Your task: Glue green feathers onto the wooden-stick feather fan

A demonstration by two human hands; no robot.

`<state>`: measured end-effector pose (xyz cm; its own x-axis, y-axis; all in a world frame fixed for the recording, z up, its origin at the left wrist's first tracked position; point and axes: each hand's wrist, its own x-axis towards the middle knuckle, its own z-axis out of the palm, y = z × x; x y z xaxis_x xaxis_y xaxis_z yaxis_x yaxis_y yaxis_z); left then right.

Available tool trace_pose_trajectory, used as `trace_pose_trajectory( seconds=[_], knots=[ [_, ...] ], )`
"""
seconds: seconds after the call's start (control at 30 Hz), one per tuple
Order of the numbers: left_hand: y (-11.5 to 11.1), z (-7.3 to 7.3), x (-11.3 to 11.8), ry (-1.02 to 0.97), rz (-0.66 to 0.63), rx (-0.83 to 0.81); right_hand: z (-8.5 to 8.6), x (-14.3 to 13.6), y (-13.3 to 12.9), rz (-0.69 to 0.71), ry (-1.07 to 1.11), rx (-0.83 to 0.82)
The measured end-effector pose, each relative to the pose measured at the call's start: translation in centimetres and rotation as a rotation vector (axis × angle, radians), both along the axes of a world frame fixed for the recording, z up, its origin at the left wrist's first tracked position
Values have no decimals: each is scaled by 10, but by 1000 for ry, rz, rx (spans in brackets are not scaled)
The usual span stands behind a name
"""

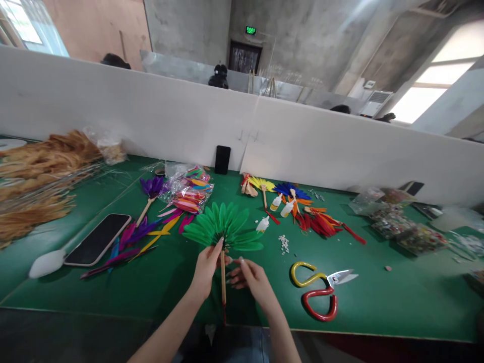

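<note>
A green feather fan point(223, 227) spreads out in front of me, its feathers fixed to a slim wooden handle point(223, 282) with a red cord at the lower end. My left hand point(206, 267) is closed around the top of that handle, thumb at the feathers' base. Just right of the handle is my right hand point(251, 282), with fingers curled in and thumb near the fingertips. Whatever it may pinch is too small to make out. Beyond the fan's right side stands a small white glue bottle point(262, 224), with white beads point(283, 244) close by.
Scissors point(321, 290) with yellow and red handles lie at right. A phone point(99, 239), a white spoon-like object point(47, 264) and loose feathers point(124, 247) lie at left. Farther back are a purple fan point(152, 186), bagged feathers point(191, 189) and red feathers point(321, 222). A white partition point(181, 121) borders the green table.
</note>
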<state>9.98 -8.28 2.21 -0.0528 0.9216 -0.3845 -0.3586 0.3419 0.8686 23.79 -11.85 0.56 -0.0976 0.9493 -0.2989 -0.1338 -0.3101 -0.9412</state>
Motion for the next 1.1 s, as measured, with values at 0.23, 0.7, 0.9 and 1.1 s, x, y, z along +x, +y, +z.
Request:
trace_pose_trajectory(
  seconds=[0.23, 0.7, 0.9, 1.1],
  knots=[
    [-1, 4, -13, 52, -116, -3, 15, 40, 20, -144, 182, -22],
    [-1, 6, -17, 69, -176, 18, 33, 44, 41, 80, -42, 50],
    [0, 8, -19, 66, -172, 9, 20, 34, 30, 146, 36, -50],
    [-1, 14, -21, 63, -189, 1, 24, 24, 30, 212, 215, -36]
  ],
)
